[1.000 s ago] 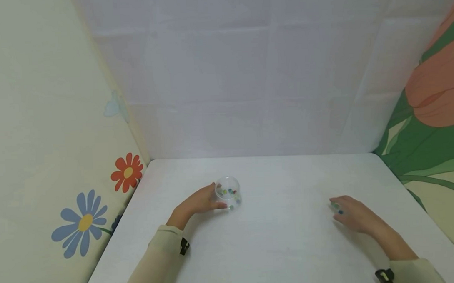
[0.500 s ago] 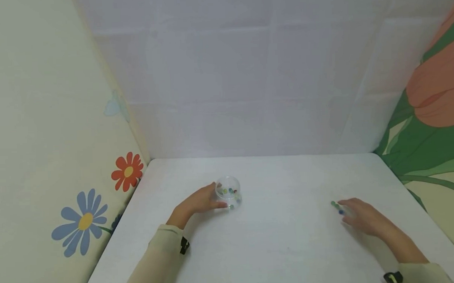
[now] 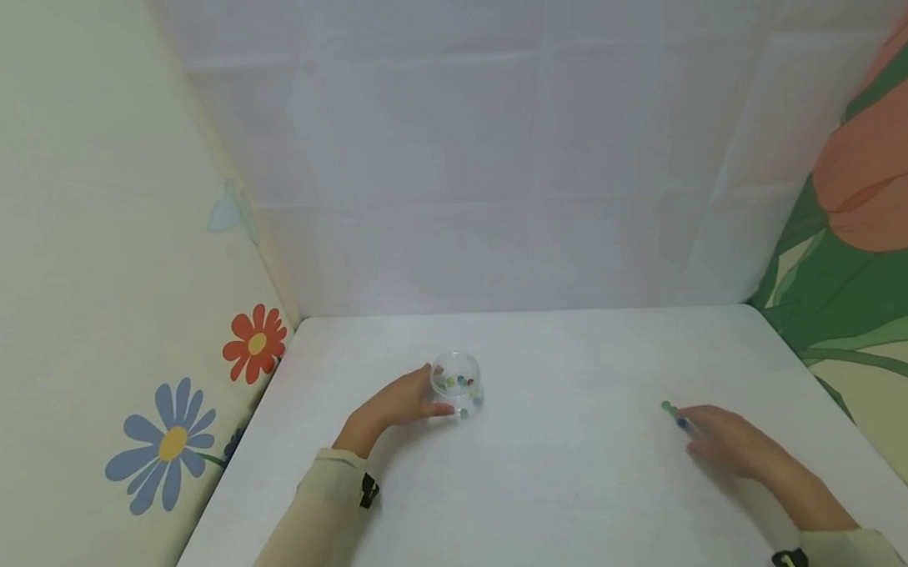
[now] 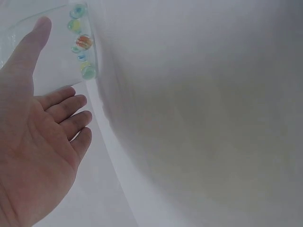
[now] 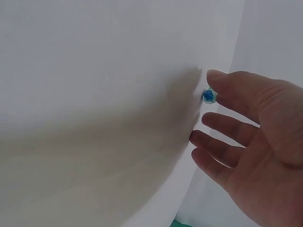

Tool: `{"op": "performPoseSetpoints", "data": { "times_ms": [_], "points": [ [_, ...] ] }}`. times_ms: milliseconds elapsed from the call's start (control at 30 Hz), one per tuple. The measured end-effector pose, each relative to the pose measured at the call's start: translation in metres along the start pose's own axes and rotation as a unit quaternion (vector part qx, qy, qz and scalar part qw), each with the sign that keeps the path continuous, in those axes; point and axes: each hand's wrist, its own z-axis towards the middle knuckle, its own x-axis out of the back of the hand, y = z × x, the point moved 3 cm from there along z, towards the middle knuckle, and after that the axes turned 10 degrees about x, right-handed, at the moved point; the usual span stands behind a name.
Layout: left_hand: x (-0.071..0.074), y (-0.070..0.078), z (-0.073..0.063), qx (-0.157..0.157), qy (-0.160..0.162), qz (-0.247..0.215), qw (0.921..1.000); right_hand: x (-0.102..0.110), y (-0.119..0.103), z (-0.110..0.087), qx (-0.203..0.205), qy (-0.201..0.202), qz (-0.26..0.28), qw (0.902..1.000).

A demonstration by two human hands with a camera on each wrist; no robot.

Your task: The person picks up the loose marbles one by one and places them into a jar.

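A clear plastic cup [image 3: 467, 400] stands on the white table, left of the middle. My left hand [image 3: 403, 399] holds it, thumb on the near side and fingers reaching round behind. Several coloured glass marbles [image 4: 84, 42] lie along the cup's bottom in the left wrist view. On the right of the table my right hand [image 3: 732, 442] is low over the surface, thumb and fingers apart. A blue marble [image 5: 209, 96] sits by its thumb and index fingertips; whether they touch it I cannot tell. A green marble [image 3: 666, 405] lies just beyond the fingertips.
The white table [image 3: 566, 480] spreads between both hands. A white cloth backdrop [image 3: 511, 190] rises behind it. Flower-printed panels stand at the left [image 3: 64, 289] and right [image 3: 875, 302] sides.
My right hand has drawn back to the right and slightly nearer, uncovering more of the green marble. The marbles on the table stay in place. My left hand and the cup have hardly moved.
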Motion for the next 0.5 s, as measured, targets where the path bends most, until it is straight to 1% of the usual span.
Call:
{"op": "performPoseSetpoints", "data": {
  "times_ms": [267,500],
  "points": [
    [0.0002,-0.0003,0.0,-0.001,0.001,-0.002,1.0,-0.003,-0.0023,0.0016,0.009,0.002,-0.018,0.9998],
    [0.0004,0.0003,-0.002,-0.004,0.004,-0.002,1.0,-0.0057,-0.0075,0.0011,0.03,0.025,-0.053,0.9978]
  ]
}}
